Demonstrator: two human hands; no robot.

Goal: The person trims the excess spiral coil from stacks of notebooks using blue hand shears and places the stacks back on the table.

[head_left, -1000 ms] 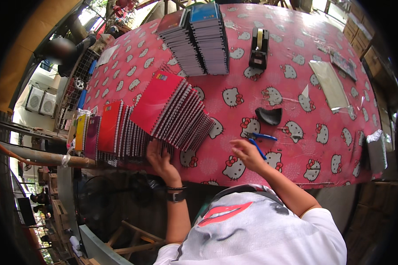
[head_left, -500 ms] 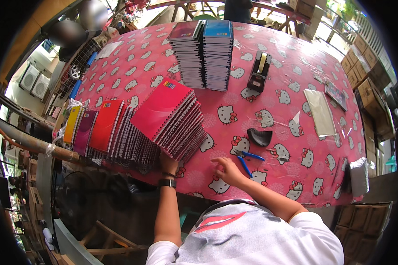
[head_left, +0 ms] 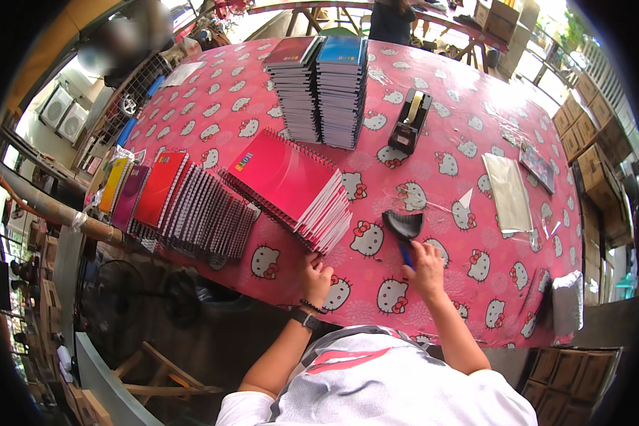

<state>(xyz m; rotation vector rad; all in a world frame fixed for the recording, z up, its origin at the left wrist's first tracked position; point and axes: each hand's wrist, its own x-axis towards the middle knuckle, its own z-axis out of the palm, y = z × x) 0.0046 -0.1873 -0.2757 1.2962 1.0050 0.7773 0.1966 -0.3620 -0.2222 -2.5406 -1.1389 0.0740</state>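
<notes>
A stack of spiral-bound pink notebooks (head_left: 284,174) lies fanned and tilted on the table, page edges toward its lower right. At its near corner my left hand (head_left: 316,280) has its fingers curled against the lowest notebooks; the fingertips are partly hidden. To the right, my right hand (head_left: 427,268) closes on blue-handled pliers (head_left: 406,254), mostly covered by the fingers. Just beyond them is a curved black piece (head_left: 403,224). Left of the pink stack lies a slanting row of spiral notebooks, with red (head_left: 161,190), purple (head_left: 130,196) and yellow (head_left: 114,184) covers.
Two tall notebook stacks, maroon (head_left: 289,53) and blue (head_left: 342,50), stand toward the back beside a black tape dispenser (head_left: 410,121). A clear plastic packet (head_left: 508,193) and a wrapped silvery bundle (head_left: 567,302) lie at the right. Cardboard boxes (head_left: 574,362) are beyond the table's right edge.
The pink stack has been turned, its spiral edge now away from me and its page edges toward me. My left hand moved right; my right hand moved right onto the pliers.
</notes>
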